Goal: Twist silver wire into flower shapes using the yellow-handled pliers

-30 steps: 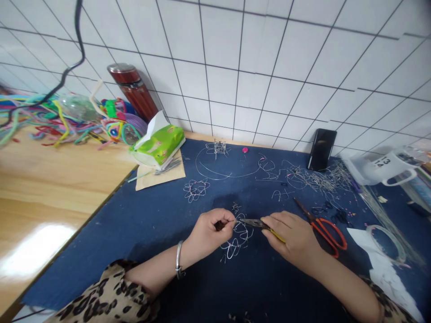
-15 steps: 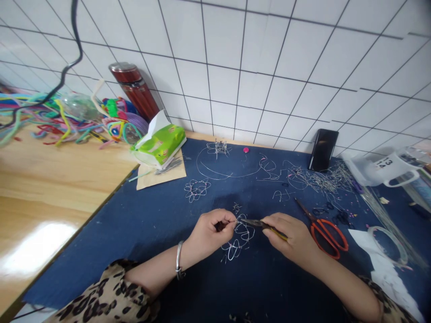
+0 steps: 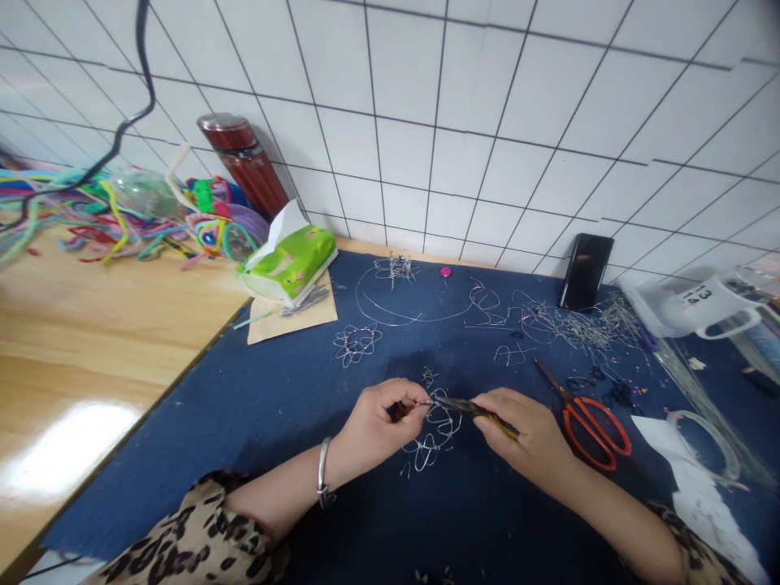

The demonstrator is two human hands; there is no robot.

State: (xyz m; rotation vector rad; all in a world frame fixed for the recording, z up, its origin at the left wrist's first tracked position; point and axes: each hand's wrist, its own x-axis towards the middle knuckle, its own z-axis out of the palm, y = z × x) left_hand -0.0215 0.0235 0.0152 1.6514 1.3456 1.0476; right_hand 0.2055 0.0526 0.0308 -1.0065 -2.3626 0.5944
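Left hand [image 3: 396,413] has thumb and forefinger pressed together, pinching a thin wire [image 3: 422,403] just below the middle of the frame. Right hand [image 3: 517,422], to the right of it, is wrapped around the handles of needle-nose pliers [image 3: 466,405]; their tips reach the wire beside the left fingertips, though whether they bite on it is too small to tell.

A white tiled wall [image 3: 475,97] fills the top of the frame. Below it stretches the bench [image 3: 122,325], bare wood at left and covered by a dark blue cloth [image 3: 201,422] across the centre. A red flask [image 3: 249,171] stands at upper left, with a green tissue pack [image 3: 292,258] near it. Right of the hands lie orange-handled scissors [image 3: 569,399], and a black smartphone [image 3: 585,272] leans against the wall at upper right. Under the fingers sits a looped silver wire piece [image 3: 428,446]; whether the pinched wire joins it is unclear.
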